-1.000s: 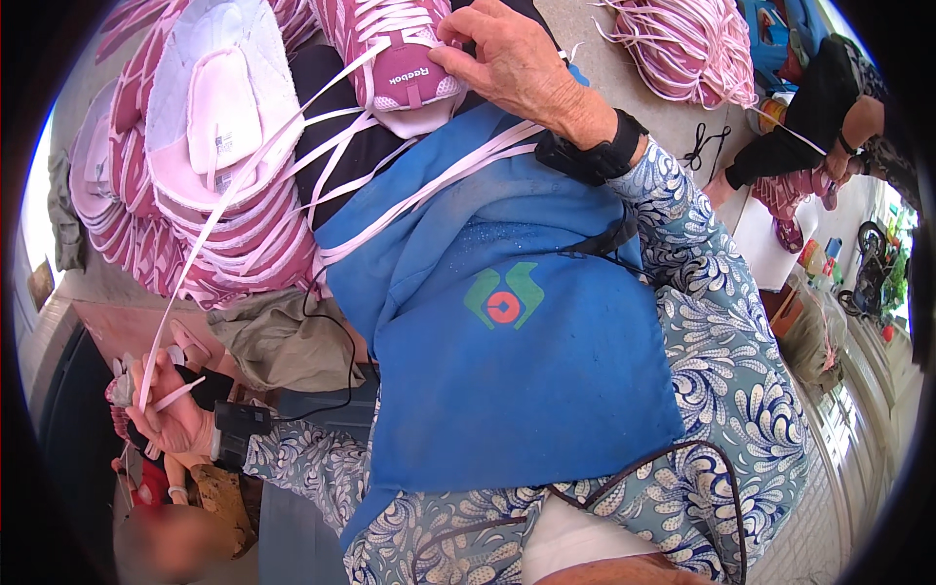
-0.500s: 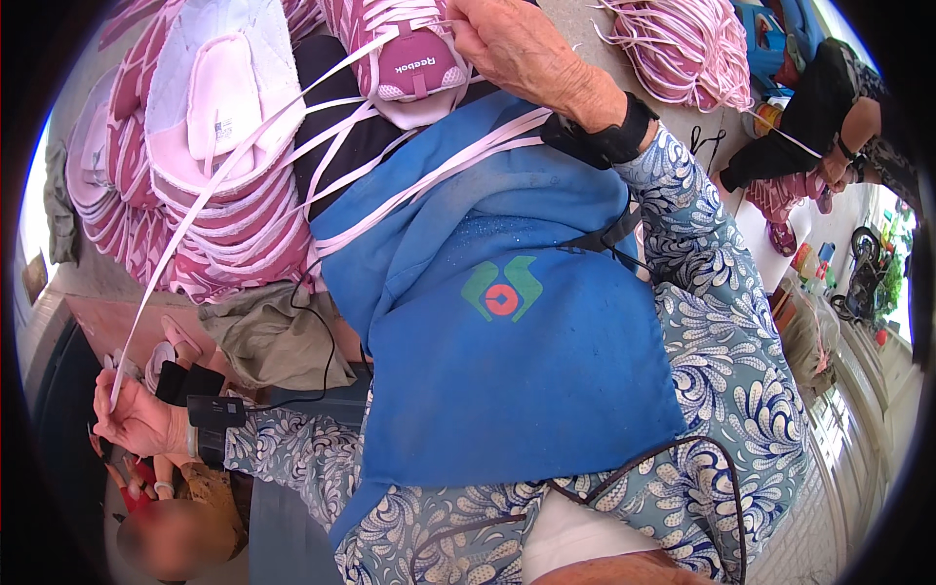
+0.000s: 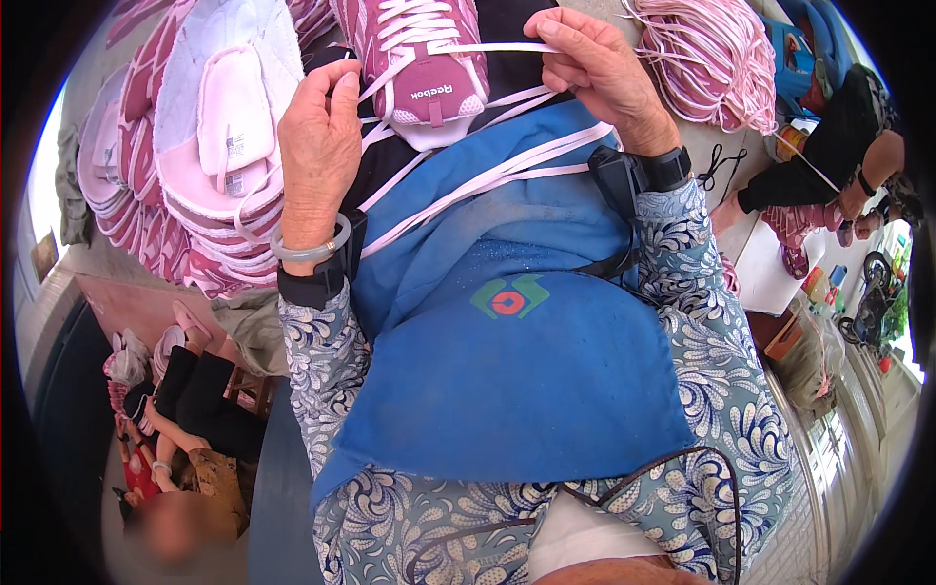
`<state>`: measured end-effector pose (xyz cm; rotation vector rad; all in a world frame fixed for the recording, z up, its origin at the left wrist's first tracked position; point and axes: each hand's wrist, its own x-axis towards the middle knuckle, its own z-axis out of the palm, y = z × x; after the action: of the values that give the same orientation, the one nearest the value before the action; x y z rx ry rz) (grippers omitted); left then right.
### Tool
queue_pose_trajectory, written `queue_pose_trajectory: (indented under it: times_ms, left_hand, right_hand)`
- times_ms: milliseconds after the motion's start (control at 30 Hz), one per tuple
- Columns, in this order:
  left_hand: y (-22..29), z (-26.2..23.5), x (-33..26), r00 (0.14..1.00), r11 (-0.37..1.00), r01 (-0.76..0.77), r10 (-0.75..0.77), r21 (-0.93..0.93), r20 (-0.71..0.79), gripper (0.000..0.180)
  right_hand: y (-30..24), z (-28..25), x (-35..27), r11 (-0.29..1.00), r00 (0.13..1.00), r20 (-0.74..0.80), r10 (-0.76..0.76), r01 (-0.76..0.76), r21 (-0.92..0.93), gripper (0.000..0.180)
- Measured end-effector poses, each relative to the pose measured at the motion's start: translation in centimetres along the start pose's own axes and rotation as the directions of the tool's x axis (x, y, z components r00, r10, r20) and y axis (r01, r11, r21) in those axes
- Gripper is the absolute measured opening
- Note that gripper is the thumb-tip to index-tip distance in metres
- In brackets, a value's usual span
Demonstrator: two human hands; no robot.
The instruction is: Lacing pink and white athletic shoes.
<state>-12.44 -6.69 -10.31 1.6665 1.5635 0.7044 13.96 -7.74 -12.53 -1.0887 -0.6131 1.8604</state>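
A dark pink shoe upper with white lacing lies in front of me at the top, its tongue toward me. My right hand pinches a pale shoelace that stretches taut from the upper's right side. On the other side, my left hand is closed with thumb and fingers together at another shoelace running from the upper; its exact hold is partly hidden. Several more laces lie across the blue apron on my lap.
Stacked pink uppers stand at the left, with a white insole on top. A bundle of pale pink laces lies at the upper right. Other people sit at the lower left and far right, one in black trousers.
My left hand has come up from the far lower left, where it held a lace drawn out long, to beside the upper. My right hand has shifted right, pulling a lace sideways.
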Motion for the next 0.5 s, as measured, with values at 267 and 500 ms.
queue_pose_trajectory:
  times_ms: [267, 500]
  left_hand:
    - [0.6, -0.4, 1.7, 0.943, 0.975, 0.035, -0.105, 0.220, 0.316, 0.031]
    - [0.9, -0.3, 1.6, 0.903, 0.955, 0.079, -0.190, 0.288, 0.385, 0.025]
  right_hand:
    - [0.7, -5.7, 2.1, 0.880, 0.990, -0.144, -0.006, 0.073, 0.470, 0.006]
    - [-1.6, -3.1, 1.3, 0.794, 0.989, -0.042, -0.140, 0.137, 0.592, 0.009]
